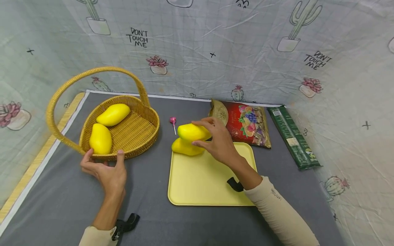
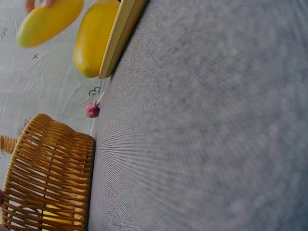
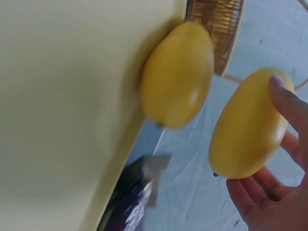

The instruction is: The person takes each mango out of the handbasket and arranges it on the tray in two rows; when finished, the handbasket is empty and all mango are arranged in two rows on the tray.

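Mango (image 1: pixel 189 132) is pinched in the fingers of the right hand (image 1: pixel 220 140), up over another mango (image 1: pixel 184 148) at the yellow tray's (image 1: pixel 209 182) 11 o'clock corner. Left hand (image 1: pixel 107 174) has the wicker basket (image 1: pixel 140 131) gripped around 6 o'clock, two more mangoes (image 1: pixel 113 115) inside at 8 and 11.

Creased pale-grey fabric (image 1: pixel 191 44) printed with potted cacti (image 1: pixel 288 44) and "Don't touch me" lettering (image 1: pixel 138 37) hangs behind a dark grey cloth-covered worktop (image 1: pixel 150 191), white trim (image 1: pixel 26 192) and pale wood (image 1: pixel 38 160) lining its left edge.
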`<state>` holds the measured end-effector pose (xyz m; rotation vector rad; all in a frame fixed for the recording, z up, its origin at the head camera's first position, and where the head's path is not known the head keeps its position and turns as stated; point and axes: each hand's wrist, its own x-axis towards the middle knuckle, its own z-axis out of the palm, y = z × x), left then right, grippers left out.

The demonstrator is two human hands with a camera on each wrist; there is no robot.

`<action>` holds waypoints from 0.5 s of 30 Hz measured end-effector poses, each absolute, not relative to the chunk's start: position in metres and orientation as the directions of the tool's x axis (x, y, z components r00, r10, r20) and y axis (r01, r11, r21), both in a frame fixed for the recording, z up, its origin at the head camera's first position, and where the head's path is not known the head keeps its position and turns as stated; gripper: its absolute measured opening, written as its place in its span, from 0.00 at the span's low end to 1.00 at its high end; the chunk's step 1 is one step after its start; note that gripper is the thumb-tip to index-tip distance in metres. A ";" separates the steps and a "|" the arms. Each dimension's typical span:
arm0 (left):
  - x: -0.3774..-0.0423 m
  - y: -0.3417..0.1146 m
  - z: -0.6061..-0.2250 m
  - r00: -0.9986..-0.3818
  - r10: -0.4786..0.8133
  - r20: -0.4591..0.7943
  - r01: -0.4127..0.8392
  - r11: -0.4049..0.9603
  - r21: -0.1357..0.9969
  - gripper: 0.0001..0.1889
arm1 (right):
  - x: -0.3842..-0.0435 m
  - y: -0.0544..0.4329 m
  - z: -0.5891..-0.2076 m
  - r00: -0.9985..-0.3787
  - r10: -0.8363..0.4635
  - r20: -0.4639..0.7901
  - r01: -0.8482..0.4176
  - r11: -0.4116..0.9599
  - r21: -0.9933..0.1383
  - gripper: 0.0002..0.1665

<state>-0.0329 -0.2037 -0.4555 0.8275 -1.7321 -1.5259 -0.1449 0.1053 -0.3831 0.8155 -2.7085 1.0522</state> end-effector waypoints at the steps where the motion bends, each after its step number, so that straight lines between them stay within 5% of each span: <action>1: -0.033 -0.203 -0.455 -0.571 -0.817 0.077 -0.026 0.112 0.993 0.40 | -0.144 0.112 -0.384 -0.855 -0.430 0.292 -0.514 0.621 -0.591 0.37; 15: -0.032 -0.201 -0.454 -0.567 -0.820 0.077 -0.036 0.119 0.992 0.40 | -0.132 0.175 -0.393 -0.905 -0.335 0.263 -0.426 0.717 -0.552 0.38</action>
